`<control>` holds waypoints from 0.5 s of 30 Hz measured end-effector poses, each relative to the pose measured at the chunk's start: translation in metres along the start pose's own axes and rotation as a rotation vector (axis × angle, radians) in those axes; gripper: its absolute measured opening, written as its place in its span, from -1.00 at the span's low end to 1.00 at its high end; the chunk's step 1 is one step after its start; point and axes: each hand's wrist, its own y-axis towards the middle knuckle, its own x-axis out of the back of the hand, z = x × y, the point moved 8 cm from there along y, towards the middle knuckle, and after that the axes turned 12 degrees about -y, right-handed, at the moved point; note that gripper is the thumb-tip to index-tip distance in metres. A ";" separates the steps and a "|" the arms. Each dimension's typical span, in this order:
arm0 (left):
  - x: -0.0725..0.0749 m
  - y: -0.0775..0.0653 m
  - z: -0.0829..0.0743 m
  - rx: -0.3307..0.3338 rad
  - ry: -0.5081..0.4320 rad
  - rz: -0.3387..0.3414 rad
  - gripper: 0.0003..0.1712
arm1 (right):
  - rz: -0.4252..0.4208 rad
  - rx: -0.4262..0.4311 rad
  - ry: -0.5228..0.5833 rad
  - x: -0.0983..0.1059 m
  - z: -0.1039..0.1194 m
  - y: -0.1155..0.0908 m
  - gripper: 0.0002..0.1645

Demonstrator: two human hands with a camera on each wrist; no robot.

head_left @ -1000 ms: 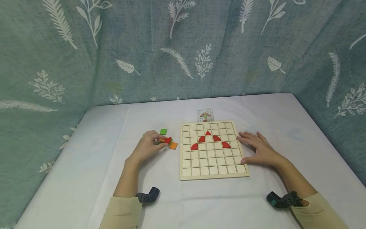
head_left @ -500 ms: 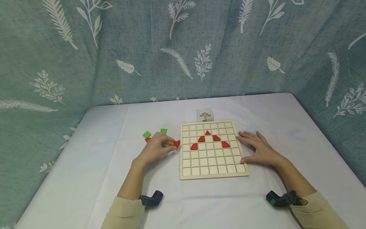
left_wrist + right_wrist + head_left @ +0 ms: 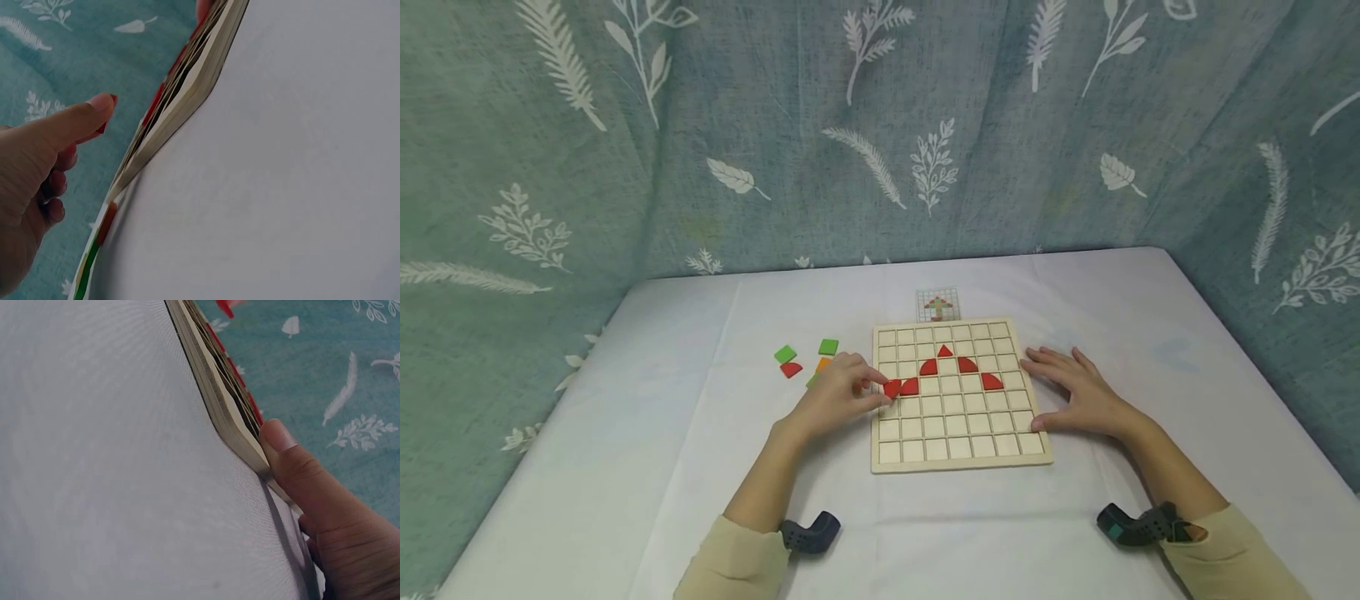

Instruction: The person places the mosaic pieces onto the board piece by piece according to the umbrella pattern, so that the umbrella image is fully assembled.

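Note:
My left hand pinches a red tile between thumb and fingertips over the left side of a wooden grid board. In the left wrist view, this red tile shows at the thumb tip, held apart from the board's surface. Part of its shape is hidden by the fingers. A red triangle and several red quarter-round tiles lie in the board's squares. At the board's right edge rests my right hand, fingers spread; its thumb touches the rim in the right wrist view.
Left of the board lie loose tiles: a green one, a red one, another green one and an orange one, partly behind my left hand. A small printed pattern card lies beyond the board's far edge.
My left hand has moved right from the loose tiles to over the board, carrying the red tile. My right hand stays at the board's right edge.

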 end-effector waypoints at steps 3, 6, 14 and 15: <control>-0.006 0.000 -0.007 -0.032 -0.028 0.006 -0.71 | -0.001 -0.001 0.002 -0.001 0.001 -0.001 0.11; -0.011 0.000 -0.015 -0.076 -0.026 0.009 -0.71 | -0.004 0.003 0.003 0.000 0.001 -0.001 0.10; -0.029 0.002 -0.033 -0.133 0.015 0.051 -0.72 | -0.006 0.009 -0.003 0.001 0.000 0.000 0.11; -0.032 0.002 -0.036 -0.136 0.028 0.057 -0.71 | -0.005 0.009 -0.002 0.001 0.000 0.000 0.11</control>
